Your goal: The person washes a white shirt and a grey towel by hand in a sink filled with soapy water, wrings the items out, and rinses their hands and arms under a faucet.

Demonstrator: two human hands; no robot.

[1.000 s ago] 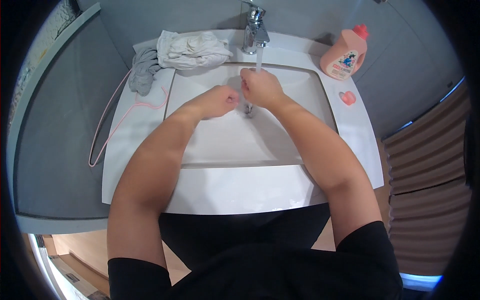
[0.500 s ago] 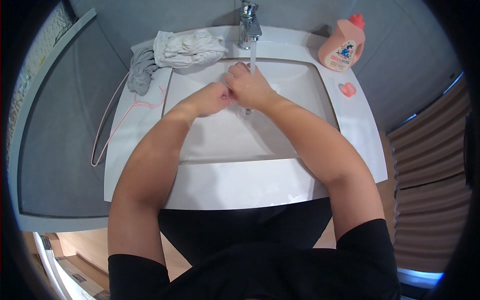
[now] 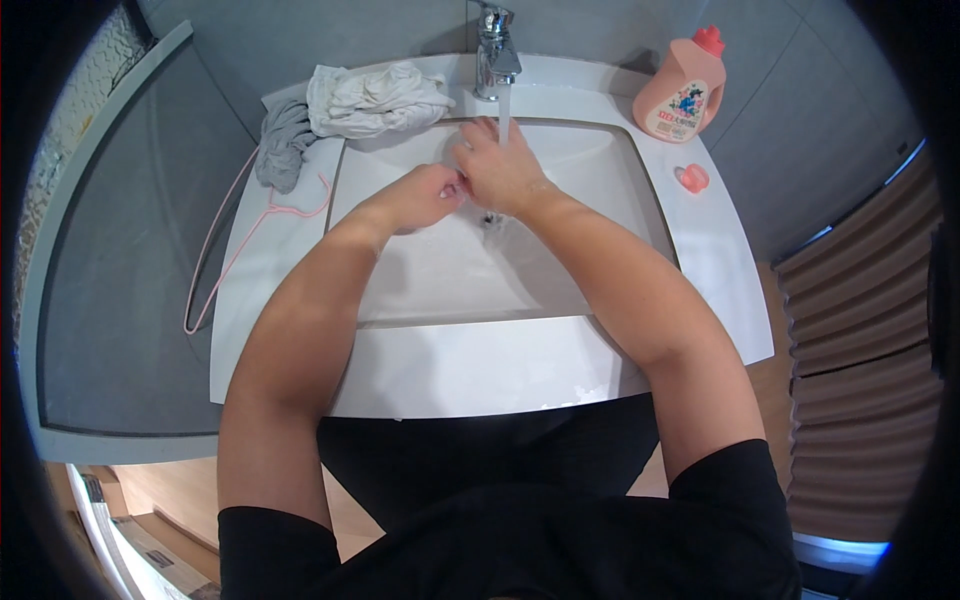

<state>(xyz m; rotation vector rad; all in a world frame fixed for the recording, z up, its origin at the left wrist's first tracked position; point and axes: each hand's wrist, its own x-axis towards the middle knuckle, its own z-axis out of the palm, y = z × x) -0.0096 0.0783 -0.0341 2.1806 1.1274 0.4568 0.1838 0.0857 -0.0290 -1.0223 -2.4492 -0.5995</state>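
Note:
Both hands are over the white sink basin [image 3: 470, 285], close together below the running faucet [image 3: 496, 60]. My left hand [image 3: 422, 196] is closed, thumb and fingertips curled against the palm side of my right hand. My right hand [image 3: 495, 172] reaches further up, its back to me and its fingers bent, with the water stream [image 3: 504, 105] falling on it. Whatever the fingers hold, if anything, is hidden between the two hands. The drain [image 3: 491, 218] shows just below them, with water running toward it.
White cloth [image 3: 380, 98] and grey cloth [image 3: 284, 145] lie bundled on the counter's back left. A pink hanger [image 3: 285, 208] hangs over the left edge. A pink detergent bottle [image 3: 682, 90] and small pink cap [image 3: 692, 178] stand at right. Water drops wet the front rim.
My right hand has shifted slightly, its fingers stretching a bit further up, and more of the drain shows. My left hand stays almost in place.

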